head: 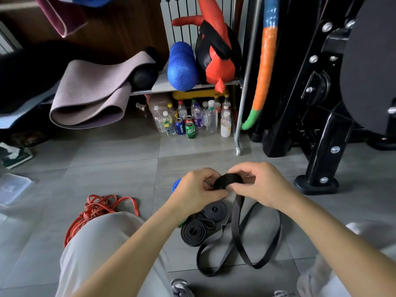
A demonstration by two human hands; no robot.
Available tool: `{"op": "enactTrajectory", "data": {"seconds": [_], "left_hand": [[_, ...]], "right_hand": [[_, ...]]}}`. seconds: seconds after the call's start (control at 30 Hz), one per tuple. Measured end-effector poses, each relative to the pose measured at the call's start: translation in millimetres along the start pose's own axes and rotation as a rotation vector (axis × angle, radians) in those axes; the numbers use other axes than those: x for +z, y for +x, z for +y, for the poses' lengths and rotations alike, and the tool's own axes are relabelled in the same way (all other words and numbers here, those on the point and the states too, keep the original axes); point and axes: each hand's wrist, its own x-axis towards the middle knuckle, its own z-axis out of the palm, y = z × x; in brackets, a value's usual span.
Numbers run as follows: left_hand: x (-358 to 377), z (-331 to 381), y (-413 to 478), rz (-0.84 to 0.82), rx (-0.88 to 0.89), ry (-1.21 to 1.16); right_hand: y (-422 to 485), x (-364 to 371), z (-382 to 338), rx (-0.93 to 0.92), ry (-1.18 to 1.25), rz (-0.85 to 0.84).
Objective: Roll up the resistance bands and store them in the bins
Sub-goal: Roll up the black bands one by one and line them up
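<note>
The black resistance band (228,181) is half-rolled in the air between your hands, your left hand (198,189) and right hand (264,185) both pinching its coil, its loose tail trailing onto the tiles (120,168) beside two rolled black bands (194,231).

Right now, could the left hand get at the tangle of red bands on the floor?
Probably, but not freely: the left hand pinches the half-rolled black band with the right hand and would have to let go. The red bands lie on its side, partly behind the grey-trousered knee.
</note>
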Motion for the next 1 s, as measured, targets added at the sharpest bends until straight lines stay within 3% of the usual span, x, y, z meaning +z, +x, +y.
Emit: {"op": "enactTrajectory", "data": {"seconds": [0.33,0.47,0.57,0.73,0.8,0.87,1.0], "left_hand": [[-13,18,-2,-0.053,-0.025,-0.662],[-13,18,-4,-0.098,-0.034,-0.821],[-13,16,-5,-0.099,-0.052,-0.735],[-8,12,-6,-0.017,0.109,0.071],[-6,11,-8,-0.014,0.158,0.238],[-7,11,-7,0.006,0.114,0.208],[-10,18,-7,0.052,0.052,-0.203]], "right_hand": [[3,2,3,0.015,0.358,-0.014],[1,11,4,0.009,0.474,0.014],[0,11,6,-0.002,0.359,0.021],[1,11,14,0.006,-0.077,-0.038],[1,14,13,-0.003,-0.18,-0.089],[-1,16,10,-0.009,-0.181,-0.068],[-1,7,7,-0.019,0.01,0.05]]}}
